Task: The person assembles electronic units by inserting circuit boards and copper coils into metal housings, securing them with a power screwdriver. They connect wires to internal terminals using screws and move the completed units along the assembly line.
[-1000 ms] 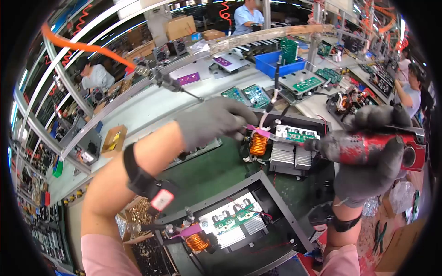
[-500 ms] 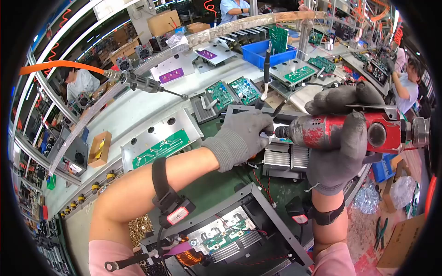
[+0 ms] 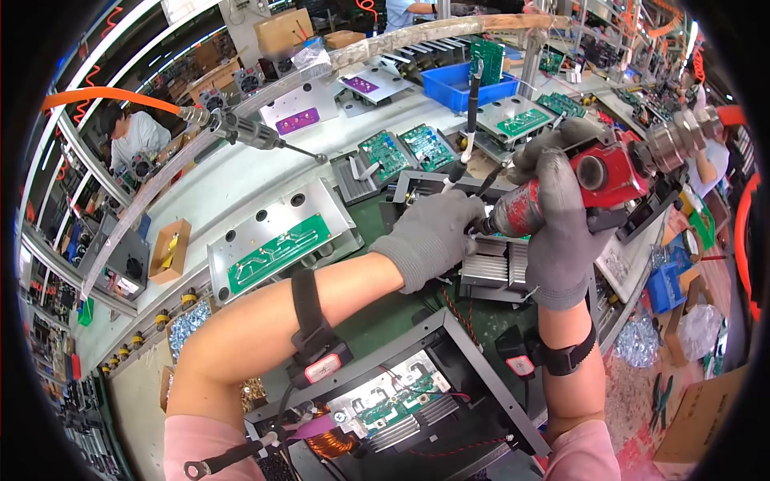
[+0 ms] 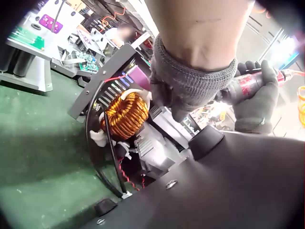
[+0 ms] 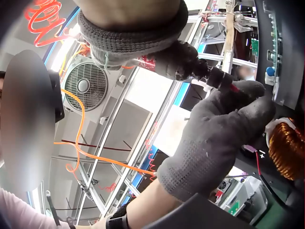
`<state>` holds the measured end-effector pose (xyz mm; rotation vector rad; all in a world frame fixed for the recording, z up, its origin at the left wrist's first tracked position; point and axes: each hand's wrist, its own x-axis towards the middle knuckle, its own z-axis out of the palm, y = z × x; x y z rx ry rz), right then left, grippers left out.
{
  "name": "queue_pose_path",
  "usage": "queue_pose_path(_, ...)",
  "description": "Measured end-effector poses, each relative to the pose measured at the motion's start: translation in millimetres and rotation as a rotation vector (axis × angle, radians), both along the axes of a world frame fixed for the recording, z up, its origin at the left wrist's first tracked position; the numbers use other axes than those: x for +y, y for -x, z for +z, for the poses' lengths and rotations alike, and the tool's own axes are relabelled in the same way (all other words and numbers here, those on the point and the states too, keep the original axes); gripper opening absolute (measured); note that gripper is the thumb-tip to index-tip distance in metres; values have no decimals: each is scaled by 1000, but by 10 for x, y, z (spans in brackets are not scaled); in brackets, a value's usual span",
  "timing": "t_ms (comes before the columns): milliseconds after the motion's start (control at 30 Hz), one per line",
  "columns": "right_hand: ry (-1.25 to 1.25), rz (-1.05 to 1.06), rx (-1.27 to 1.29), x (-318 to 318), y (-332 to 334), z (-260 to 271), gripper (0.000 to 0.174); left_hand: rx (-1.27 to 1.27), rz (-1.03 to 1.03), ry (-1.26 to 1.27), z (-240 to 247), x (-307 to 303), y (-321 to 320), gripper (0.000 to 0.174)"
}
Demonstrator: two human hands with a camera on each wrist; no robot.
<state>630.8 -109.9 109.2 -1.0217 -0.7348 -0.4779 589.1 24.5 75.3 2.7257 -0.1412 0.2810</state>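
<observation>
My right hand (image 3: 557, 216), in a grey glove, grips a red air screwdriver (image 3: 609, 172) by its body, its hose fitting up at the right. The gloved left hand (image 3: 433, 236) is curled at the driver's nose, over the far black metal case (image 3: 409, 178). In the right wrist view, its thumb and fingertips pinch round the driver's bit (image 5: 234, 88); the very tip is hidden. Inside that case, a copper-wound coil (image 4: 126, 114) sits close to the left hand, beside a finned heatsink (image 3: 485, 276). Black cables (image 3: 469, 128) rise behind the fingers.
A second open case (image 3: 481, 385) with a board, coil and lugged cable stands in front. Left of the hands lies a metal plate with a green board (image 3: 281, 252). A second driver (image 3: 249, 132) hangs from an orange hose. Behind are circuit boards (image 3: 385, 156) and a blue bin (image 3: 449, 84).
My left hand has moved right and down from the coil's cable to the driver's nose. The driver has swung from nearly level to tilted, nose down-left, and moved in over the case.
</observation>
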Motion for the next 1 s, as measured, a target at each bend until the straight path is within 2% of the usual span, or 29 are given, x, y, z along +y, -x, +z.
queue_pose_path(33, 32, -44, 2, 5, -27, -17, 35, 0, 1, 4, 24, 4, 4, 33)
queue_pose_path(100, 47, -22, 6, 18, -26, -14, 35, 78, 66, -204, 99, 32, 23, 28)
queue_pose_path(133, 58, -2, 8, 25, -22, -8, 34, 79, 69, -202, 133, 44, 48, 28)
queue_pose_path(200, 66, 2, 35, 41, -5, 24, 33, -3, 48, -502, 173, 65, 90, 22)
queue_pose_path(333, 90, 7, 51, 123, -94, 17, 28, -102, 39, -542, 52, 106, 70, 22)
queue_pose_path(400, 59, -7, 61, 188, -90, 44, 24, -257, -23, -606, 34, 154, 37, 26)
queue_pose_path(500, 116, 18, 135, 213, -132, 67, 31, -119, -20, -515, 91, 211, 60, 27)
queue_pose_path(667, 116, 44, 113, 271, -91, 159, 32, -162, 89, -419, 59, 194, -3, 29)
queue_pose_path(733, 135, 71, 59, 285, -110, 195, 31, -48, 26, -269, 79, 263, -54, 27)
queue_pose_path(800, 164, 33, 68, 300, -168, 236, 29, 26, -2, -227, 95, 286, -91, 23)
queue_pose_path(933, 176, 22, -37, 354, -196, 284, 30, -52, 141, -191, 85, 191, -143, 24)
queue_pose_path(1000, 188, 70, -37, 382, -200, 277, 31, 67, 176, -192, 124, 181, -161, 27)
